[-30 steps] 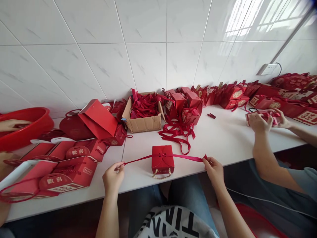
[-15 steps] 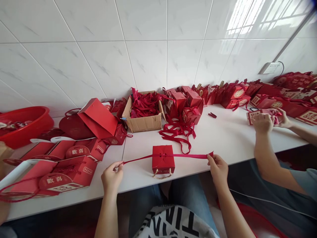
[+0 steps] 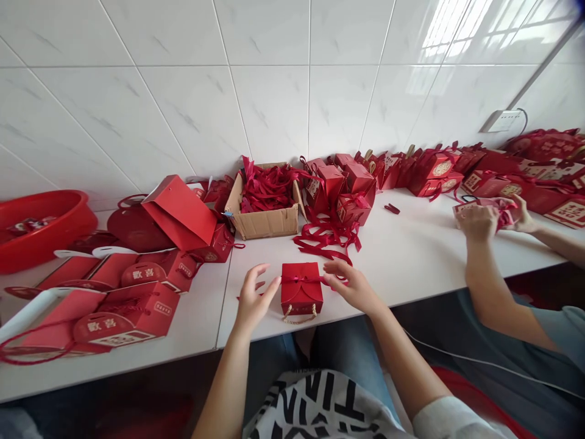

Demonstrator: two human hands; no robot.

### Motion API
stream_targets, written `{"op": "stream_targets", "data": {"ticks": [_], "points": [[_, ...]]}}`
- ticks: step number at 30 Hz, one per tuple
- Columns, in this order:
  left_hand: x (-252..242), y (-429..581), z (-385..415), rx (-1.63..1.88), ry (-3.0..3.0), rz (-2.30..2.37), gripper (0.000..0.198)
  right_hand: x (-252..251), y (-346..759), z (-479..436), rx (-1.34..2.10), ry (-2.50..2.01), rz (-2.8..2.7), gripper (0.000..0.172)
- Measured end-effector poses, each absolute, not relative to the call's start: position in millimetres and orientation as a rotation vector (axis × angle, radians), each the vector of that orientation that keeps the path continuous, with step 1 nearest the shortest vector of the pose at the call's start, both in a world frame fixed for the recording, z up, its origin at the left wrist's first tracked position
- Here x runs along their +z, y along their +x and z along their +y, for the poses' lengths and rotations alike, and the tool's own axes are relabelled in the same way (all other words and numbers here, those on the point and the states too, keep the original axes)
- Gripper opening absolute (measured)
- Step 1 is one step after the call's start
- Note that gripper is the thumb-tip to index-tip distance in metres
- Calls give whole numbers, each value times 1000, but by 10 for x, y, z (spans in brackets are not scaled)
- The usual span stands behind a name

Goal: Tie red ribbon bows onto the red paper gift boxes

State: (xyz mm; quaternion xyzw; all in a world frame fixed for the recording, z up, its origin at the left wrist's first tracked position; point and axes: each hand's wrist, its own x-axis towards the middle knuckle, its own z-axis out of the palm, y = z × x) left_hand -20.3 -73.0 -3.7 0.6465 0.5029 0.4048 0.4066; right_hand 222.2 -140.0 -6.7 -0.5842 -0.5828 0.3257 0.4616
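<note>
A small red gift box [image 3: 301, 296] with a twisted cord handle [image 3: 299, 316] at its near side stands on the table in front of me. A dark red ribbon [image 3: 300, 279] runs across its top through the middle, its tails passing behind both hands. My left hand [image 3: 256, 300] is at the box's left side, thumb and fingers apart, close to the ribbon. On the right, my right hand [image 3: 350, 285] hovers with bent, parted fingers by the other ribbon tail. Whether any fingertip touches the ribbon is hard to tell.
Behind the box lie loose ribbons [image 3: 326, 239] and a cardboard carton [image 3: 267, 223] of ribbon. Red boxes [image 3: 132, 317] and a red basin [image 3: 46, 241] are at left. More boxes [image 3: 356, 207] line the wall. At right, a co-worker's hands [image 3: 479, 222] hold a box.
Both my hands have come inward from the stretched ribbon ends to the sides of the box, and their fingers have parted. The ribbon is no longer pulled out straight.
</note>
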Motion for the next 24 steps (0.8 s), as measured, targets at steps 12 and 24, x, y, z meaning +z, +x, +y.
{"op": "stream_targets", "data": {"ticks": [12, 24], "points": [[-44, 138, -883, 1085, 1579, 1168, 37, 139, 2224, -1254, 1342, -1250, -1432, 49], [64, 125, -843, 1226, 2007, 1088, 14, 272, 2097, -1311, 1350, -899, -1332, 29]]}}
